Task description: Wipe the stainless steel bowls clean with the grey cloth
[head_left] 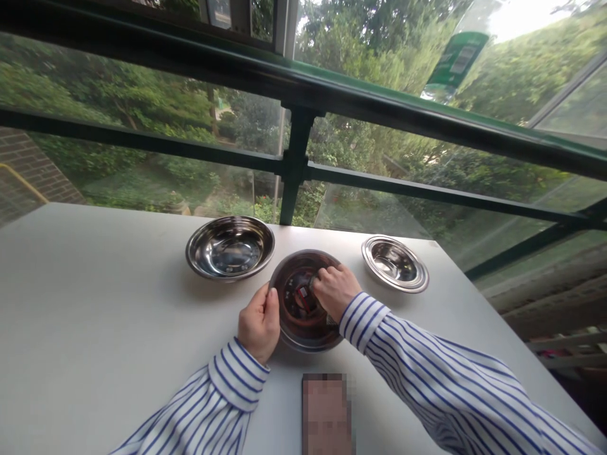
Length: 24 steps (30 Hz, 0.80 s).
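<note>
Trees (128, 95) fill the view past the glass and the dark green railing (296, 142), with a brick wall (33, 167) at the far left and a green-labelled bottle (455, 60) by the rail at the upper right. Below, your white table (118, 303) reaches up to the railing, with three steel bowls at its middle and far side.

Your left hand (259, 322) is clamped on the left side of the middle bowl (296, 322): the thumb lies up against the rim, and the other fingers pass out of sight round the outer wall. Your right hand (336, 291) comes in over the right side of that rim, back of the hand up, fingers curled close together. Their tips are over the inside of the bowl, right of its centre; whether they pinch anything, you can't tell from this angle. Just left of them shows a dark patch (306, 299) with red and white marks, either a thing or a reflection.

Beyond your left hand, the left bowl (230, 253) sits behind the middle one and near it. The right bowl (396, 262), smaller, stands apart, beyond your right wrist. Nearest you, between your striped sleeves (237, 373), lies a phone (326, 417), its screen blurred into squares.
</note>
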Motion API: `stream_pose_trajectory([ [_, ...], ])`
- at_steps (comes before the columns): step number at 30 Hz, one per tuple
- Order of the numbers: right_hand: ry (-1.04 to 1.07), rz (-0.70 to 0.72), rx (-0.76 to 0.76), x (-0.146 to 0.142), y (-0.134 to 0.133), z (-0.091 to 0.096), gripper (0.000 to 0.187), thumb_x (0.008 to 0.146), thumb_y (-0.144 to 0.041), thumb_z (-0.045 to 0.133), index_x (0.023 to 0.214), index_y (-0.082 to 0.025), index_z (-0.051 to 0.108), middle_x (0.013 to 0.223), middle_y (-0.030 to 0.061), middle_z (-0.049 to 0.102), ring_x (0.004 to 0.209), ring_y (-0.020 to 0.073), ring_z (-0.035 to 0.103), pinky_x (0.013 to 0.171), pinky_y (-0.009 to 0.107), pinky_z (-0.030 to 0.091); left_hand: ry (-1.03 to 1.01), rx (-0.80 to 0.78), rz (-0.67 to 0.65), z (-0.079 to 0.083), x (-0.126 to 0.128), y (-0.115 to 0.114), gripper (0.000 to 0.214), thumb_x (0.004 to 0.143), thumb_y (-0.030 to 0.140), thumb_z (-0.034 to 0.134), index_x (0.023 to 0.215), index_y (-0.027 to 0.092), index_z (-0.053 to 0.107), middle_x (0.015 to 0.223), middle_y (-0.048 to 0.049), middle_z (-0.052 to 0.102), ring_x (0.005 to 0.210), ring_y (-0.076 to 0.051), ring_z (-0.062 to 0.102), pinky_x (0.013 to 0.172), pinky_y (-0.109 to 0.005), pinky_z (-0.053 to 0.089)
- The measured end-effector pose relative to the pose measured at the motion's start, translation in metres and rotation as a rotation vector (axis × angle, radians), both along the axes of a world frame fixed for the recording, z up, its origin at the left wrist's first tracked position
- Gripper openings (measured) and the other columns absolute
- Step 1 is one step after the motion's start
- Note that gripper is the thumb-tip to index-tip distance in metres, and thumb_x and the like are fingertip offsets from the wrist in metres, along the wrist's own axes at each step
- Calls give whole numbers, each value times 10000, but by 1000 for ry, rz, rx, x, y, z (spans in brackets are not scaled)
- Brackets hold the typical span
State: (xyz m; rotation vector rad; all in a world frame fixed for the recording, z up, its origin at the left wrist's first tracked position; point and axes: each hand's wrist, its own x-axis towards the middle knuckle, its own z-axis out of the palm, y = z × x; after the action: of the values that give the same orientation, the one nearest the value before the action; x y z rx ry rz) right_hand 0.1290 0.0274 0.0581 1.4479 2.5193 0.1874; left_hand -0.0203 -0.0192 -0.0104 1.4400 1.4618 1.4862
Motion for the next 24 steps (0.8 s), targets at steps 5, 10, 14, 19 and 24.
stream_pose_trajectory([
  [5,-13,14,-95,8,-8,-3,196,829,-185,518,722,-161,680,749,96,664,714,215,631,628,308,406,-12,6,-4,1,0,3,374,879,359,406,1075,130,627,926,-88,707,861,-190,649,776,-256,491],
  [10,35,13,-30,1,6,-1,217,869,-148,434,893,-125,648,890,138,632,854,228,604,714,315,419,18,-15,-14,8,1,3,343,871,340,415,1017,135,648,796,-63,700,745,-177,647,695,-246,504],
  [14,75,67,-35,-5,15,0,231,896,-187,411,984,-159,623,997,126,601,947,209,566,799,303,405,15,-6,8,7,2,1,351,871,340,408,1035,136,643,819,-60,704,741,-175,648,680,-241,503],
  [19,57,117,-129,9,4,-5,188,866,-207,464,889,-184,650,845,71,626,772,182,611,656,270,423,-1,-3,-3,5,3,4,374,874,341,404,1073,119,630,890,-80,706,824,-186,645,752,-250,491],
  [24,74,94,-116,16,6,-5,178,848,-167,463,899,-173,633,859,74,624,781,188,614,663,269,430,-9,-25,-26,8,4,5,372,875,352,403,1063,129,634,858,-73,703,796,-188,643,733,-260,495],
])
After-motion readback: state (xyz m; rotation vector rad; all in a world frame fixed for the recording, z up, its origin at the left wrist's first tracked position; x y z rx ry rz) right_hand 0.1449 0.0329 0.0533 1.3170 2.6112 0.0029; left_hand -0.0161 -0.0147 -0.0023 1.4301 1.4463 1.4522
